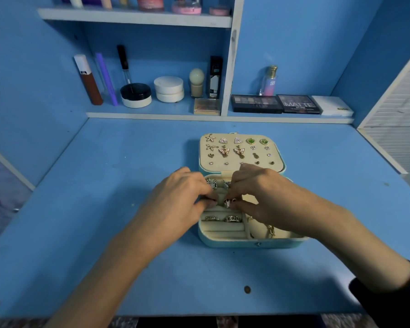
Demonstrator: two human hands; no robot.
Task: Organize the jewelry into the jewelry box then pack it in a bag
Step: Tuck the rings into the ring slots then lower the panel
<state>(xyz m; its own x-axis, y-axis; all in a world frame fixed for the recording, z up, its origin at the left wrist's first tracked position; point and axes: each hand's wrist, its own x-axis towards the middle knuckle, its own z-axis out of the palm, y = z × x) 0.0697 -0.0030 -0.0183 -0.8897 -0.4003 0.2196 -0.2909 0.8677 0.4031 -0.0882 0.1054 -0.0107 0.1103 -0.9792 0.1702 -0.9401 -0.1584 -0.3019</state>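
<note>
Open jewelry box (pixel 246 243) on blue surface (pixel 128 162), beneath both hands. Dark-and-silver ring (pixel 227 203) pinched in right hand (pixel 263 195), thumb against fingertips, over ring rolls mid-box. Left hand (pixel 175 200) fingers curled, tips just left of that ring, down on rolls; grip on anything: cannot tell. Nearer wrists than fingertips: two more rings (pixel 232 218) seated in rolls. Below right hand heel: gold chain (pixel 271 230) in side compartment. Beyond knuckles: open lid (pixel 277 151), rows of earrings (pixel 223 151) pinned.

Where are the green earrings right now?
In the head view, the green earrings sit in the top row of the jewelry box lid, at its right end, beside the triangular earrings.
</note>
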